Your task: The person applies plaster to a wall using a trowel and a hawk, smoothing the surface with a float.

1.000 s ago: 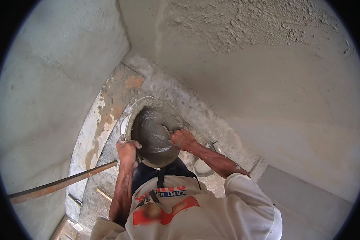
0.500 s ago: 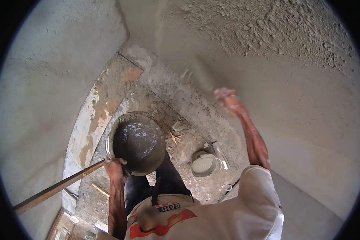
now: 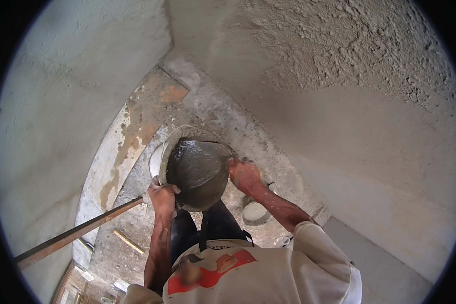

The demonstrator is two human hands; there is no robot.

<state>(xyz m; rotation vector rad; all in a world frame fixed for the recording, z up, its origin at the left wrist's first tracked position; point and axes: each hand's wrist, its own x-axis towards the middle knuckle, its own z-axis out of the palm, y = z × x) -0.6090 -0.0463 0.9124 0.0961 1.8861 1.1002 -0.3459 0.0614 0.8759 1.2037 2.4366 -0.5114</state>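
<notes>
My left hand (image 3: 163,196) is closed on the near-left rim of a bucket (image 3: 200,200) that I hold tilted in front of my legs. Wet grey mortar (image 3: 197,164) fills much of it, and a thin wire handle arcs over its far side. At the bucket's right edge my right hand (image 3: 244,175) is closed round the handle of a plastering trowel (image 3: 215,148). The trowel's blade lies across the bucket's mouth, coated grey and hard to tell from the mortar.
A wooden bar (image 3: 81,233) slants in from the left. A small pail (image 3: 256,212) stands on the floor beyond my right forearm. The right wall (image 3: 349,126) is smooth below and rough (image 3: 349,45) above; another smooth wall (image 3: 71,101) rises at left. Debris litters the floor.
My right hand has come down from the right wall to the bucket, bringing the trowel with it. The bucket has shifted slightly right, and my left hand still holds it.
</notes>
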